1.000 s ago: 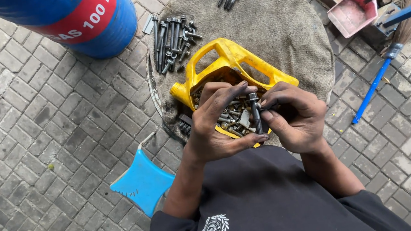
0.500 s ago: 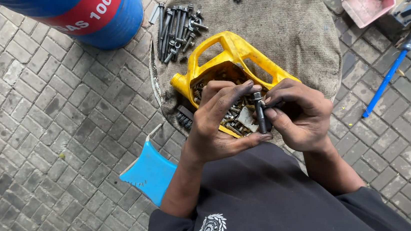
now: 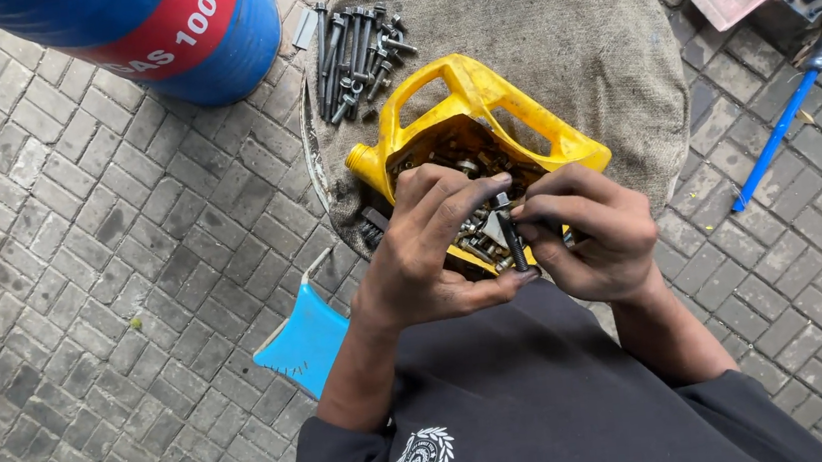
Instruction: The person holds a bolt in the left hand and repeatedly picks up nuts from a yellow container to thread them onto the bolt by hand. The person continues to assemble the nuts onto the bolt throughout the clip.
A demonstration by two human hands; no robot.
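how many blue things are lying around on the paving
3: a blue drum top left, a blue cut container by the left forearm, a blue-handled tool at right.

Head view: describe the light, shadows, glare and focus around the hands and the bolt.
Head view: soft, even daylight, no hard shadows; left hand, right hand and bolt sharp; no glare on the yellow jug; paving lines bend slightly at the edges.

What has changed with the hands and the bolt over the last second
Very little. Both hands, left hand and right hand, still hold the dark bolt upright between their fingertips over the cut-open yellow jug of hardware. The view has shifted slightly. The row of bolts on the burlap-covered round top and the blue drum have not moved.
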